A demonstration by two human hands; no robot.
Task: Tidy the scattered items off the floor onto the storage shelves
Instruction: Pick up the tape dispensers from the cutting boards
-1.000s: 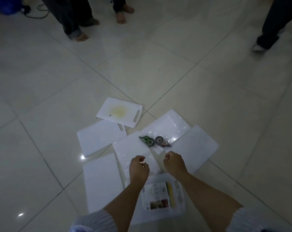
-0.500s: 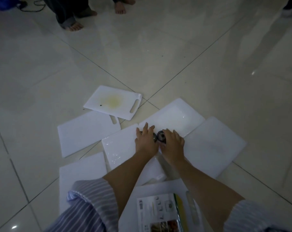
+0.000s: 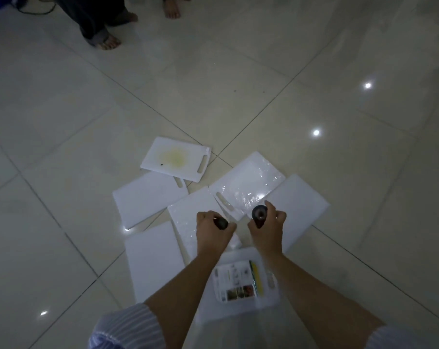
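Holding one small dark tape roller in each hand, I have both raised just above the white cutting boards fanned out on the tiled floor (image 3: 213, 79). My left hand (image 3: 212, 230) has its fingers clamped round a dark roller (image 3: 221, 223), mostly hidden in the fist. My right hand (image 3: 267, 227) pinches the other roller (image 3: 259, 212), its round face turned up toward me. Below lie a plastic-wrapped board (image 3: 248, 182), a stained board (image 3: 174, 157) farther off, and a labelled board (image 3: 238, 283) between my forearms. Bare feet (image 3: 109, 41) of other people stand at the far edge.
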